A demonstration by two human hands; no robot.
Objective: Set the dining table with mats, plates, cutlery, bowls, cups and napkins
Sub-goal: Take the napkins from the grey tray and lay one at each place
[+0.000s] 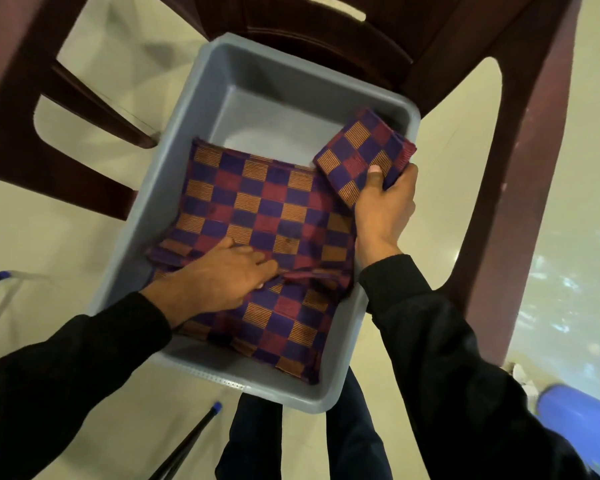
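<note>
At the far left, a thin black rod with a blue tip [216,407] is slanting across the pale floor [66,244], and a second blue-ended bar [0,274] is showing at the frame's edge. A dark brown plastic chair [520,168] is standing beyond them, and a grey plastic tub [174,161] is sitting on its seat, jutting out toward the person.

Inside the tub, a stack of checked mats [257,209] in purple, red and orange is lying flat, filling the near and left part of the floor of the tub; the far part is showing bare grey. The left hand [222,275], coming out of a black sleeve [66,368], is lying on the near-left part of the stack. Its fingers [260,261] are curling slightly and lying close together, and they are bunching a fold of the top mat into a ridge just ahead of the fingertips. Whether they are truly pinching the cloth or only pressing on it cannot be told.

Further right, the right hand [385,209] is gripping 1 folded checked cloth [364,154] of the same pattern, lifted at a tilt over the tub's far-right corner. The thumb [373,178] is pressing on the top face of the cloth near its lower edge, while the other fingers are wrapping under and behind it, out of sight.

At the lower right, a blurred blue object [579,410] is sitting on the floor.
</note>
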